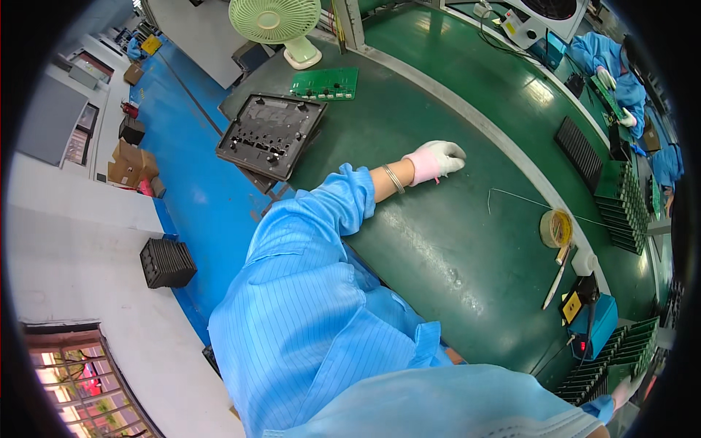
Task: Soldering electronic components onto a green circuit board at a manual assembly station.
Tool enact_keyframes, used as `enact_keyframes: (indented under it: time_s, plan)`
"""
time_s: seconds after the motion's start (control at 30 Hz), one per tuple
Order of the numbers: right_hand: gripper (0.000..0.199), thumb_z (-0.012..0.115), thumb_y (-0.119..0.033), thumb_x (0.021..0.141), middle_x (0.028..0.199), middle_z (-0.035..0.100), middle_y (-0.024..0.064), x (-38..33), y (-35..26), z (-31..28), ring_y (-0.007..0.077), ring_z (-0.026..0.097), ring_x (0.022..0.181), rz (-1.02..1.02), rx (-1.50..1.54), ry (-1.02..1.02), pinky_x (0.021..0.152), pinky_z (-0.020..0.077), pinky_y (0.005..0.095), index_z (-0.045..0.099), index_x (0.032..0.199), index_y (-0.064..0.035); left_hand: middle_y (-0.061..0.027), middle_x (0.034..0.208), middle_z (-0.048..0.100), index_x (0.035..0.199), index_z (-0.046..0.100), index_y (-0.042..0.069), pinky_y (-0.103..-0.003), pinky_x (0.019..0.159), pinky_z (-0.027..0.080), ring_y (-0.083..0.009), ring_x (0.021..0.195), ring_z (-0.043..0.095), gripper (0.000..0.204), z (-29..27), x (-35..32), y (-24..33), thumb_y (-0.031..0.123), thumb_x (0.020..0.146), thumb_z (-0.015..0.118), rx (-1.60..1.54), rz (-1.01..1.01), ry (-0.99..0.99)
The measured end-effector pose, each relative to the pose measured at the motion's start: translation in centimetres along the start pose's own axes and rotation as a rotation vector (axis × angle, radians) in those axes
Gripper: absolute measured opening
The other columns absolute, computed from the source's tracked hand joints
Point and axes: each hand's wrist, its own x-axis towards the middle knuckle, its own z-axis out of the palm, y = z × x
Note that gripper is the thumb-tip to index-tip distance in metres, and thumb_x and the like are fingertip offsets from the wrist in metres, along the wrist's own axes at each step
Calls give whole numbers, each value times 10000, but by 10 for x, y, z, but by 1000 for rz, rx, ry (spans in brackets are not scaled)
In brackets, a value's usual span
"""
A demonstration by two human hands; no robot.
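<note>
My left hand (438, 160), in a white glove with a pink cuff, rests on the green tabletop (416, 248). Its fingers are loosely bent and slightly apart, with nothing visible in them. At the lower right edge, my right hand (624, 392), also in a pale glove, is beside a black rack (595, 372) of upright green circuit boards (634, 350). Blur and the picture's rim hide what its fingers do. Beyond my left hand lie a black tray-like fixture (270, 131) with slots and knobs and a green circuit board (325, 83).
A pale green fan (281, 25) stands at the far left. On the right are a tape roll (556, 228), a white-handled tool (555, 285), a blue soldering station (599, 325) and another board rack (621, 204). A co-worker in blue (610, 66) handles a board at the far right.
</note>
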Motion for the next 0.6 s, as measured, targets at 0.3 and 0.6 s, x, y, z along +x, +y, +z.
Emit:
enact_keyframes:
  time_s: [0.3,0.6]
  plan:
    - [507,521,-221,948,1408,481,186,-56,-201,-82,279,469,1288,350,504,292,1037,365,335,426,1421,-61,-185,1072,662,1078,668,10,-371,868,504,-305,993,633,410,-43,3,-31,314,813,594,207,208,234]
    - [461,507,-197,949,1337,505,221,-148,-308,-122,337,554,1137,-6,621,404,933,472,424,467,1330,58,-129,1211,568,1185,586,138,-488,915,465,-334,1133,541,397,-148,21,-89,314,830,559,1156,-311,783]
